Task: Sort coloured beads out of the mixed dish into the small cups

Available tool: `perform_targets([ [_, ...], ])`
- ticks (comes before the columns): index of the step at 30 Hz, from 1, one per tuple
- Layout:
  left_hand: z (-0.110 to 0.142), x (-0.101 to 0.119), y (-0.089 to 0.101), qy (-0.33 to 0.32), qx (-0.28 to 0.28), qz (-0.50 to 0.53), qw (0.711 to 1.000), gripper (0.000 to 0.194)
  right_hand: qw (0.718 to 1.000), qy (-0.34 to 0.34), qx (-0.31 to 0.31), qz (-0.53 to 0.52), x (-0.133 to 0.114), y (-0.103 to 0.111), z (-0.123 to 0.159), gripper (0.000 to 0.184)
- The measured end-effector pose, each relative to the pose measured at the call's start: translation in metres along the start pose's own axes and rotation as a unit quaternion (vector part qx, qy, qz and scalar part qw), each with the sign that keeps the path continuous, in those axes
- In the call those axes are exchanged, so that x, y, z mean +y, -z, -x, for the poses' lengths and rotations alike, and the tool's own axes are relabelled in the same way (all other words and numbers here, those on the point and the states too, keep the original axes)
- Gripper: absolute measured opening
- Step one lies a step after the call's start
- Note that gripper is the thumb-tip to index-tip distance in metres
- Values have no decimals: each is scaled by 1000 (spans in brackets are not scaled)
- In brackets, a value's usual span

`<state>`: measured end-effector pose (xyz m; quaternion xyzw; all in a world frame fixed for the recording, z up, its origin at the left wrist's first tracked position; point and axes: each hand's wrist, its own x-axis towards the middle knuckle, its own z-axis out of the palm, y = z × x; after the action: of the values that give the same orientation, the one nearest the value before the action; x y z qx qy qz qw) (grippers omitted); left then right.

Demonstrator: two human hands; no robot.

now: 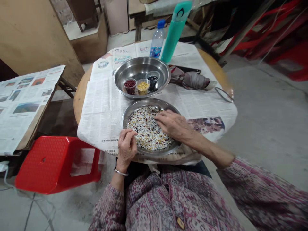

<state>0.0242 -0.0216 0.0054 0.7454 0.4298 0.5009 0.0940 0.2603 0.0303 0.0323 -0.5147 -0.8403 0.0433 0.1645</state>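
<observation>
A round counter (209,61) wears newspaper (96,106) on top. On its near side is a shiny plate (151,102) with a mix (146,128) of white, red, yellow and dark bits. The person's right hand (173,125) has its fingers bent down onto the mix. The left hand (127,146) is curled at the plate's left edge. It is too small to tell if the 2 hands pinch any bits. Behind the plate, a big bowl (134,70) has 3 little cups: a red cup (130,86), a yellow cup (142,87) and a dark cup (153,80).
</observation>
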Motion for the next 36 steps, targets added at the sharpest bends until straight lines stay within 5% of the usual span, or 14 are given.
perform_targets([
  [8, -7, 10, 9, 8, -62, -63, 996, 19, 989, 95, 52, -98, -26, 1, 27, 17],
  [11, -20, 25, 20, 21, -176, -124, 976, 10, 989, 78, 90, -83, -21, -1, 40, 16],
  [15, -38, 43, 32, 36, -368, -239, 898, 19, 986, 48, 145, -67, -18, -10, 55, 14],
  [18, -43, 49, 31, 53, -441, -264, 856, 23, 977, 27, 193, -89, -21, -16, 58, 10],
  [23, -48, 43, 4, 84, -435, -204, 873, 18, 958, 23, 252, -132, -24, -22, 58, 10],
  [28, -69, 25, -19, 68, -318, -141, 935, 14, 944, 30, 294, -147, -21, -24, 59, 16],
  [31, -78, 16, -10, 64, -282, -148, 946, 24, 941, 21, 306, -142, -21, -23, 60, 17],
  [36, -69, 12, 16, 98, -362, -223, 900, 67, 942, 8, 302, -146, -20, -23, 59, 16],
])
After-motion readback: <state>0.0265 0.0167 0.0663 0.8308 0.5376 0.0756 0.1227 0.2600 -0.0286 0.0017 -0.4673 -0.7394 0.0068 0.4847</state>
